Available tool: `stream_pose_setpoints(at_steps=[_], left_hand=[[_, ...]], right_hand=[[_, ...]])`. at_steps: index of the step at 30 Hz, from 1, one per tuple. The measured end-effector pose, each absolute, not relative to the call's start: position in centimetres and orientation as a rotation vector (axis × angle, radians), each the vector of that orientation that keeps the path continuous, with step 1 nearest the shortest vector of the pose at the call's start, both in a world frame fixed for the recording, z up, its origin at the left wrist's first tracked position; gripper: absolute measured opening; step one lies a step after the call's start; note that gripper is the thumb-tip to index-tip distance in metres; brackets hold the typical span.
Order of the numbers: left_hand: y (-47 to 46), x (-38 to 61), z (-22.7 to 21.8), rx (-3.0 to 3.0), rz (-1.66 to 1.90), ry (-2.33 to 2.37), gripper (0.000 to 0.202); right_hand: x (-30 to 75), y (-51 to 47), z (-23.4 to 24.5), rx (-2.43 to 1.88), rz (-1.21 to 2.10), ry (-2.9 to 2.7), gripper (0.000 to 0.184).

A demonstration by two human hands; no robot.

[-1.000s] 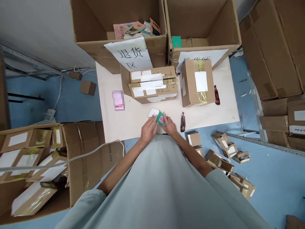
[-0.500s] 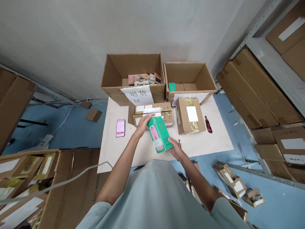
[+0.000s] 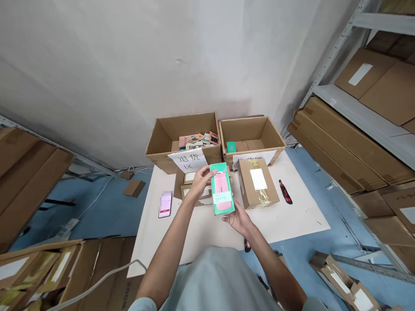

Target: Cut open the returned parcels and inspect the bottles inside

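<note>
A green box (image 3: pixel 221 183) with a pink item pictured on its front is held up over the table, its front turned towards me. My left hand (image 3: pixel 201 182) grips it at the upper left edge, thumb on the front. At the lower right corner my right hand (image 3: pixel 239 221) supports it from below, fingers closed around the bottom end. Behind the box, partly hidden, lies an open carton (image 3: pixel 180 179) of smaller brown boxes. A taped brown carton (image 3: pixel 251 183) with a white label stands to the right.
Two large open cartons stand at the back: the left carton (image 3: pixel 155 142) holds several small packages, the right carton (image 3: pixel 274 134) a green box. A phone (image 3: pixel 165 204) lies left and a red-black box cutter (image 3: pixel 285 192) right. Another cutter (image 3: pixel 247 245) is near the front edge. Shelves flank the table.
The green box has turned from a tilted, edge-on pose to upright with its pink front facing me. My right hand has shifted under its lower end. The camera view has tilted upward.
</note>
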State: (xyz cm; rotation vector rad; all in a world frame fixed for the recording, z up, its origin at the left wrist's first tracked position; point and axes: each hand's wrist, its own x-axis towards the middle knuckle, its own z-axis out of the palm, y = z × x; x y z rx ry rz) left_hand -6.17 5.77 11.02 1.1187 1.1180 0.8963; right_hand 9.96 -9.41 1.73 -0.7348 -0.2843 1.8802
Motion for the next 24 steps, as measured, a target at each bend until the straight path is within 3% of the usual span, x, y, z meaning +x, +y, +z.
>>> stream_pose_setpoints(at_steps=[6,12,17,24], left_hand=[[9.1,-5.4,11.5,1.295,0.899,1.290,0.067],[11.8,-0.8,8.7,1.470,0.960,1.195,0.073],[15.7,3.9,7.2,1.594,1.025,1.008,0.090],[23.1,8.3,4.0,1.598,0.968,0.927,0.073]], right_hand=[[12.0,-8.1,2.1,-0.944,1.606,-0.473,0.067],[15.4,-4.6,2.4,-1.030,1.427,-0.580,0.066],[19.2,4.1,4.2,-1.043,1.276,-0.697,0.070],[22.9,20.5,4.0,-1.345,1.058,-0.931,0.078]])
